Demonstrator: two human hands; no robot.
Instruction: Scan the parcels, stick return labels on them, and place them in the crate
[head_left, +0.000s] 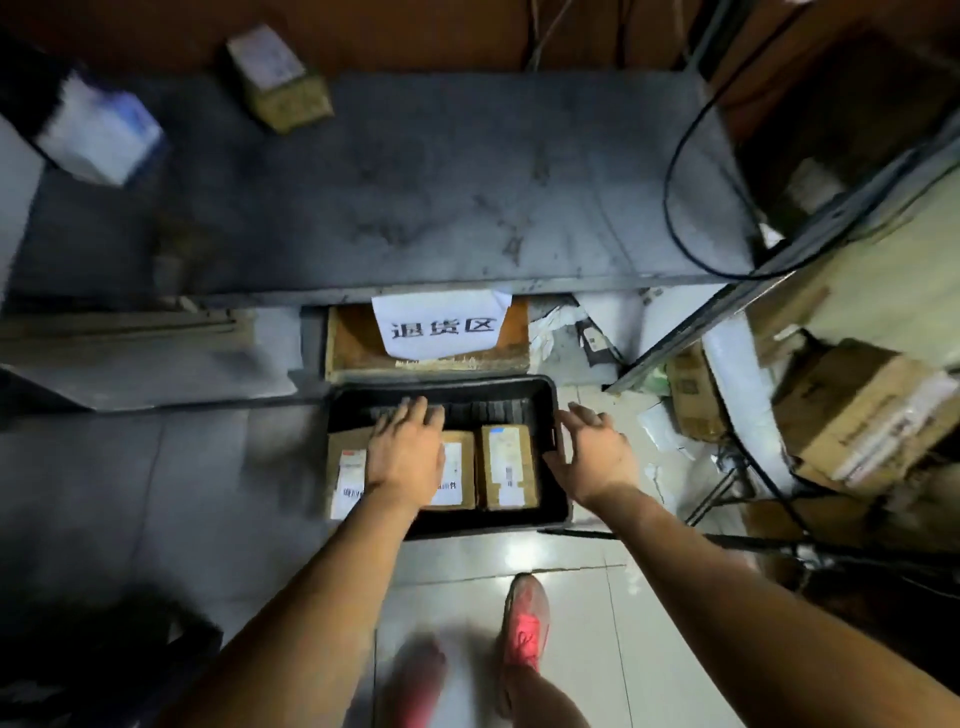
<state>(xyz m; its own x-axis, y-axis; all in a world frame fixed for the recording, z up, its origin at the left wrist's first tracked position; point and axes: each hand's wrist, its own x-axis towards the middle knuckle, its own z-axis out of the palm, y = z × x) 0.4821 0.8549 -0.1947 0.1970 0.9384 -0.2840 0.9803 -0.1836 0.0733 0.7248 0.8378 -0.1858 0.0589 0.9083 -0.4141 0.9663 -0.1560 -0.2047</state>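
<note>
1. I see one black crate (467, 526) on the floor, in the middle of the frame.
2. I count three brown parcels lying flat in it, side by side: the left parcel (345, 483), the middle parcel (460, 467) and the right parcel (529, 462). Each has a white label (505, 470) on top.
3. The left hand (408, 452) lies palm down over the left and middle parcels. Its fingers are straight and it holds nothing.
4. The right hand (597, 454) is at the right wall of the crate. It is wide open with fingers spread and holds nothing. I cannot tell if it touches the wall.
5. One white paper sign (441, 325) sits just above the crate, under the table edge.
6. One grey table (441, 182) fills the top half. Two boxes are on it: a brown box (278, 78) at the top and a blurry white box (98, 130) in the upper left.
7. One black cable (675, 156) loops in the upper right.
8. Two red shoes are at the bottom: a clear shoe (527, 618) and a blurry shoe (415, 670).
</note>
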